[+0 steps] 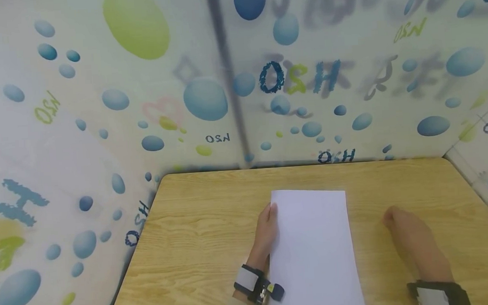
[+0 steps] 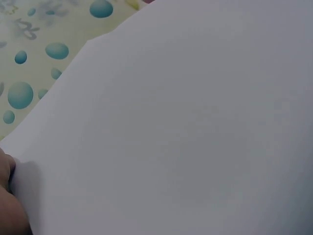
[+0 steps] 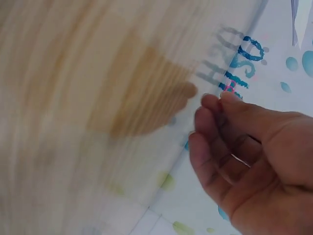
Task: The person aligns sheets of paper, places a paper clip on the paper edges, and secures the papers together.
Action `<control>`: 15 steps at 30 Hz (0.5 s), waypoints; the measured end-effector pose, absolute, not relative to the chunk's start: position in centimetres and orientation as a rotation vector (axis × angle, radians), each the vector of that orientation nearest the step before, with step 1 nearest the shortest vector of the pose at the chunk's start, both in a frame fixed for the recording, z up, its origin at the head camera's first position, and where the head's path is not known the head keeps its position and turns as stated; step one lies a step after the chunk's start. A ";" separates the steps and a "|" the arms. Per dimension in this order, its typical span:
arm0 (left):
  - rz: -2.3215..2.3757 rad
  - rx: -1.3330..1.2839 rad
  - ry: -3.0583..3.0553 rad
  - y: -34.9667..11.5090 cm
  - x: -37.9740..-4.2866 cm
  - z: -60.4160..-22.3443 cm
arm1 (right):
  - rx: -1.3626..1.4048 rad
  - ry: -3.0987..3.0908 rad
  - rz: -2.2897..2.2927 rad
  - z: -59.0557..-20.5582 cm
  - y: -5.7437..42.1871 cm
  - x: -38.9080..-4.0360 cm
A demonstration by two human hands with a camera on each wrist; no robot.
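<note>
Blank white paper (image 1: 310, 251) stands out against the wooden table in the middle of the head view, its long side running away from me. My left hand (image 1: 267, 225) grips its left edge near the far corner, thumb on top. In the left wrist view the paper (image 2: 171, 122) fills most of the picture, and only part of the left hand (image 2: 9, 196) shows at the edge. To the right of the paper, apart from it, is my right hand (image 1: 412, 231). Its fingers (image 3: 208, 161) are loosely curled, the thumb near the index fingertip, and I see nothing held.
The light wooden table (image 1: 198, 230) has rounded far corners. Behind it and to both sides stand pale walls (image 1: 211, 164) printed with blue and green bubbles and letters. A strapped band (image 1: 248, 279) sits on the left wrist, another band (image 1: 437, 294) on the right.
</note>
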State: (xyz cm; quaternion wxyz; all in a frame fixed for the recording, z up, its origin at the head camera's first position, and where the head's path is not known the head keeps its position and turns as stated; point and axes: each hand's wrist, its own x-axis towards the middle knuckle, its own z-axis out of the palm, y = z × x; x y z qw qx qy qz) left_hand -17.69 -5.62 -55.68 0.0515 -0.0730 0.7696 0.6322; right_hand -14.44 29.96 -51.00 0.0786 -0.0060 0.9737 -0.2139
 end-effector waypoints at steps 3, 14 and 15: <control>1.933 -0.218 2.340 -5.7 -17.6 -55.7 | -0.051 2.963 -0.721 -51.1 29.5 -14.6; 1.965 -0.208 2.362 -5.7 -17.5 -55.9 | -0.159 3.207 -1.060 -49.1 26.3 -15.6; 1.966 -0.208 2.360 -5.7 -17.5 -55.9 | -0.156 3.203 -1.094 -48.7 25.9 -15.7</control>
